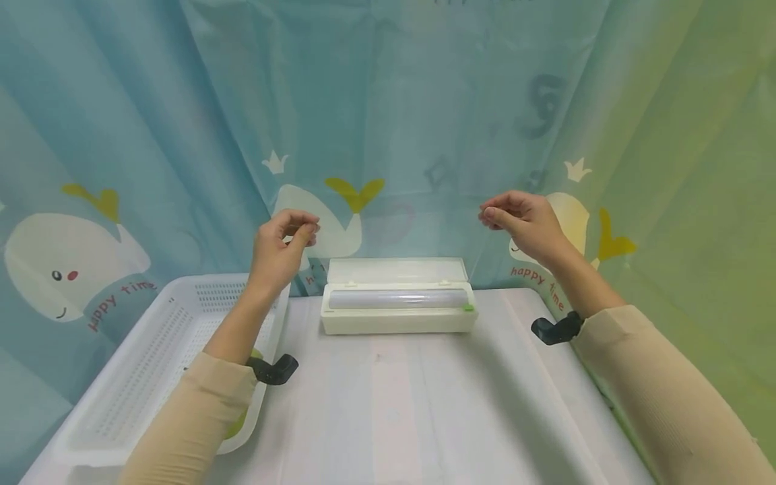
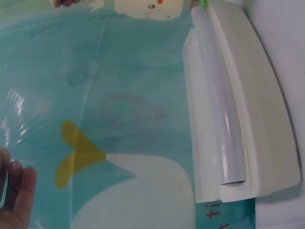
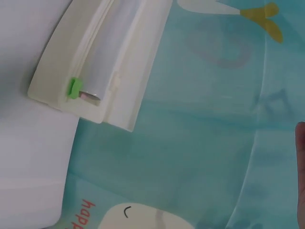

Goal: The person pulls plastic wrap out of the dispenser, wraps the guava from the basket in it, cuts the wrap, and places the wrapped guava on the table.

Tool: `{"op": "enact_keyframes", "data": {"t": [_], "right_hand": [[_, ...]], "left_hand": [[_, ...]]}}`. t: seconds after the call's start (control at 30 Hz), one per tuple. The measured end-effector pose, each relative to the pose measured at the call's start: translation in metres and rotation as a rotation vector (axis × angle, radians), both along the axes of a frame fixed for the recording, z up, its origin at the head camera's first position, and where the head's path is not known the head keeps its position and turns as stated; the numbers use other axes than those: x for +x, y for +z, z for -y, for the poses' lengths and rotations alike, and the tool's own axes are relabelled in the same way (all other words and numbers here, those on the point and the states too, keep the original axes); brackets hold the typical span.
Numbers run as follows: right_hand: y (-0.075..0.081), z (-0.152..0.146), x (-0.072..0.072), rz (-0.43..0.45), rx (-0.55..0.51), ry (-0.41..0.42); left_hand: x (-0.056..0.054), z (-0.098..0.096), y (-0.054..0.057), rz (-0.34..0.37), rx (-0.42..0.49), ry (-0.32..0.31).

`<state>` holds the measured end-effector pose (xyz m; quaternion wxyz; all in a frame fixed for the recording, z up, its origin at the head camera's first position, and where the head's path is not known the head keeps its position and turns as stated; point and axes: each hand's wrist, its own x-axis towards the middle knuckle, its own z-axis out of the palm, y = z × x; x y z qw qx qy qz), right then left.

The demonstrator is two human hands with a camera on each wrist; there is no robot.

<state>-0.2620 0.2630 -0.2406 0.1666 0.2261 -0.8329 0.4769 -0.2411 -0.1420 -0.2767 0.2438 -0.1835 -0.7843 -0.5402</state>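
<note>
Above the back of the table, my left hand (image 1: 281, 246) pinches clear cling film (image 2: 16, 107) between thumb and fingertips. The film is nearly invisible, showing mainly as bright creases by the left fingers in the left wrist view. Level with it on the right, my right hand (image 1: 524, 219) has thumb and fingers pinched together in the same way at the film's other side. Below and between the hands stands a white cling film dispenser (image 1: 397, 325), its lid (image 1: 397, 270) tipped back. Inside lies the film roll (image 1: 397, 298), and a green slide cutter (image 1: 468, 308) sits at the right end.
A white perforated basket (image 1: 136, 337) stands on the table's left, partly behind my left forearm, with something green (image 1: 236, 426) inside. Dark camera mounts (image 1: 275, 370) are on both wrists. A blue-green curtain (image 1: 424, 135) with whale prints hangs right behind the table (image 1: 388, 404).
</note>
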Motion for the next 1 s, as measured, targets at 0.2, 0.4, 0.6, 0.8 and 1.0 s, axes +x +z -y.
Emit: {"op": "enact_keyframes", "data": {"t": [0.2, 0.4, 0.6, 0.8, 1.0], "right_hand": [[0.006, 0.001, 0.004, -0.010, 0.001, 0.001], [0.008, 0.001, 0.005, -0.032, 0.004, -0.001], [0.012, 0.005, 0.005, -0.049, 0.002, 0.017], [0.014, 0.006, 0.007, -0.045, -0.022, 0.029], [0.016, 0.007, 0.011, -0.042, -0.044, 0.037]], "left_hand": [[0.002, 0.000, 0.004, -0.039, 0.014, -0.009], [0.004, 0.002, 0.006, -0.066, 0.029, -0.020], [0.008, 0.005, 0.010, -0.085, 0.046, -0.008], [0.012, 0.007, 0.013, -0.077, 0.046, 0.001], [0.015, 0.008, 0.016, -0.072, 0.051, 0.003]]}}
